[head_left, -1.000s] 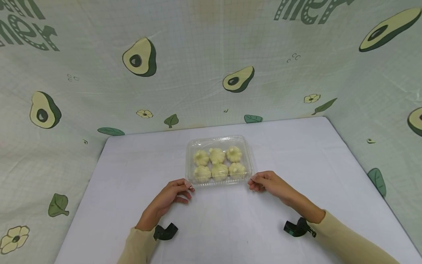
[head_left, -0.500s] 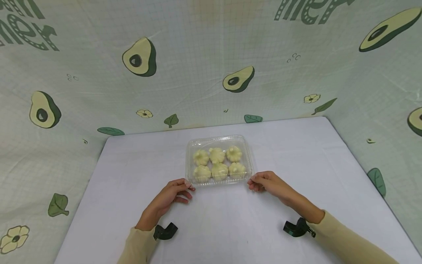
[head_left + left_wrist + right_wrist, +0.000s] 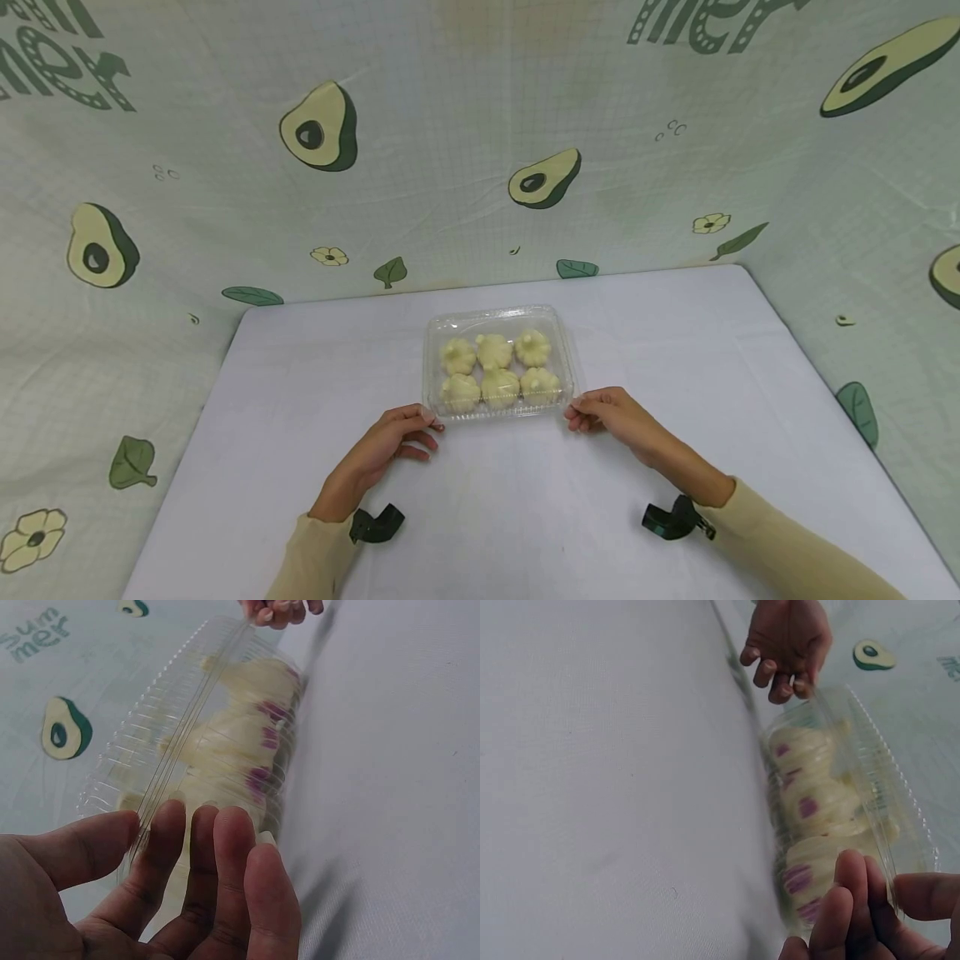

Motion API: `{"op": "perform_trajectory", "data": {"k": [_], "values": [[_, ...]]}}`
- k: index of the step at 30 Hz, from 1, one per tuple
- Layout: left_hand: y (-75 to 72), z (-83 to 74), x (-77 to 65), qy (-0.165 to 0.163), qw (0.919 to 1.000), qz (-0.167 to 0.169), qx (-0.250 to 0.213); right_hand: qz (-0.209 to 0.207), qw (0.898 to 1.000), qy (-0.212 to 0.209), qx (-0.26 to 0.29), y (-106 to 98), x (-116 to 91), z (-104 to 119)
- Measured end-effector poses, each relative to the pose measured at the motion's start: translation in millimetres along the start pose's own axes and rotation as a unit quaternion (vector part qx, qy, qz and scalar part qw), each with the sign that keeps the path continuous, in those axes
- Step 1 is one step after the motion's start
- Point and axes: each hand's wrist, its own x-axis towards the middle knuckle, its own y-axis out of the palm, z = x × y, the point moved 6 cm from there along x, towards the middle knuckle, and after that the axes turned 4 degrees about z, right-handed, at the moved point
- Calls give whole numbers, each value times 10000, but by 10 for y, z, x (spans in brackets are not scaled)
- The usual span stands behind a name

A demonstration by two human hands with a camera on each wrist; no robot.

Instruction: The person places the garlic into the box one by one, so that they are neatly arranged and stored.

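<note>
A lidded clear plastic container [image 3: 491, 322] stands toward the back of the table, with several pale garlic bulbs [image 3: 500, 387] in two rows inside. Thumb and index finger of my left hand [image 3: 386, 446] pinch the rim at its near left corner. My right hand [image 3: 615, 419] pinches the near right corner the same way. In the left wrist view, the container's lip [image 3: 196, 712] runs into my left fingertips, the other fingers loosely bent below. Purple streaks mark the bulbs [image 3: 808, 806] in the right wrist view, where my right thumb [image 3: 922, 895] lies against the rim.
A white cloth covers the table [image 3: 495, 517]. Behind and on both sides hangs a pale curtain [image 3: 420, 192] printed with avocados and leaves. A black wrist mount [image 3: 377, 524] sits by the left sleeve and another black mount [image 3: 675, 518] by the right.
</note>
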Motion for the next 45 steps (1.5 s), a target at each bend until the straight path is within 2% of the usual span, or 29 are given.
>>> {"op": "perform_trajectory", "data": {"k": [9,15,23,35,45], "values": [[0,-4,4,5,10000,-14,-33,-284,9991,-39,304,16,-4,-4],[-5,0,-1,-12,10000,-27,-63,-352,9989,-43,292,24,-6,-27],[-8,-2,-1,-1,10000,-50,-64,-242,9995,146,138,27,7,-39],[-2,-11,-10,-13,10000,-68,-59,-114,9999,-87,-56,14,-10,24],[-6,-1,-4,-37,9999,-105,-100,-468,9988,-139,-17,40,-22,54]]}}
